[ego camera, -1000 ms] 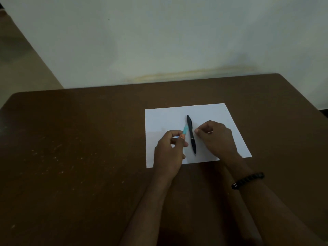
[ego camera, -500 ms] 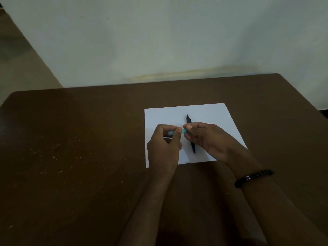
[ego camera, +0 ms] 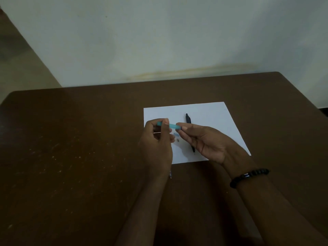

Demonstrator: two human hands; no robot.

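A short teal pen piece (ego camera: 171,125) is held level above a white sheet of paper (ego camera: 209,110). My left hand (ego camera: 157,146) pinches its left end between thumb and fingers. My right hand (ego camera: 204,141) pinches its right end with thumb and forefinger. A black pen (ego camera: 188,118) lies lengthwise on the sheet, its middle hidden behind my right hand, its tip showing near the wrist. Two small bits (ego camera: 176,136), one pale blue and one dark, lie on the paper under the teal piece.
The paper lies on a dark brown table (ego camera: 79,148) whose far edge meets a pale wall (ego camera: 159,41). A black bead bracelet (ego camera: 249,176) circles my right wrist. A thin object (ego camera: 170,174) pokes out under my left wrist.
My right hand left the black pen and came to the teal piece. Both hands now hold it level, stretched wider apart and slightly left. Small bits now show on the paper.
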